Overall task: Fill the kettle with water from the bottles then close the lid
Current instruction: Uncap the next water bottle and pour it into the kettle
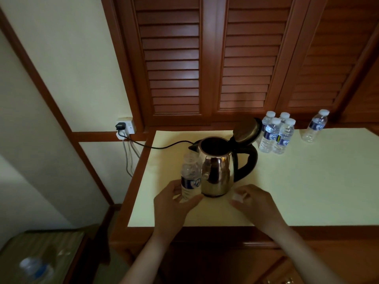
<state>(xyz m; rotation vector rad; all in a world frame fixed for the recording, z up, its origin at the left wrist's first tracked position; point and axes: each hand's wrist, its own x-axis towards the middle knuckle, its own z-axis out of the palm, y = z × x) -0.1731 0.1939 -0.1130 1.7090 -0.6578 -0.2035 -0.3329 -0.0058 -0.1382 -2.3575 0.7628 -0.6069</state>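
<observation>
A steel kettle (217, 171) with a black handle stands on the cream tabletop (307, 181), its lid (246, 130) flipped up and open. My left hand (174, 203) grips the base of an uncapped, nearly empty water bottle (190, 177), which stands upright just left of the kettle. My right hand (256, 203) is on the table in front of the kettle and pinches a small white bottle cap (239, 196). Several capped full bottles (276, 134) stand in a cluster behind the kettle on the right.
One more capped bottle (315, 126) stands apart at the back right. The kettle's black cord (160, 147) runs left to a wall socket (125, 128). Louvred wooden doors rise behind the table. Another bottle (35, 269) lies on a low stand at lower left.
</observation>
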